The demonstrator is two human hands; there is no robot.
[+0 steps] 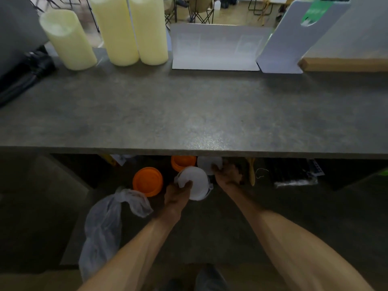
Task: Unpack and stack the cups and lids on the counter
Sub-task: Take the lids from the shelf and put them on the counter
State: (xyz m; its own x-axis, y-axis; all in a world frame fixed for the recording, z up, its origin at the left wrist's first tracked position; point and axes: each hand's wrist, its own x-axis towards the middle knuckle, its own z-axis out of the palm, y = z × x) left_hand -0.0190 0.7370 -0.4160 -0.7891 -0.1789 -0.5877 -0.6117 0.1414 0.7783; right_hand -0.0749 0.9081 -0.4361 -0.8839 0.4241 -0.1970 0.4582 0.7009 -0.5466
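Observation:
Below the front edge of the grey counter [189,114], both my hands reach onto a dark lower shelf. My left hand [177,195] grips a white bagged stack of lids [196,183] by its left end. My right hand [227,173] holds a second white stack [209,164] further back, partly hidden by the counter edge. Three tall pale-yellow wrapped stacks of cups stand on the counter at the back left: one [68,39] leaning, two [115,30] [150,30] upright.
Orange lids [148,181] [182,163] lie on the shelf left of my hands. An empty plastic bag [105,223] hangs at the lower left. White card stands [216,47] [294,38] and a wooden board [344,64] line the counter's back right; black hose [23,74] lies at the left.

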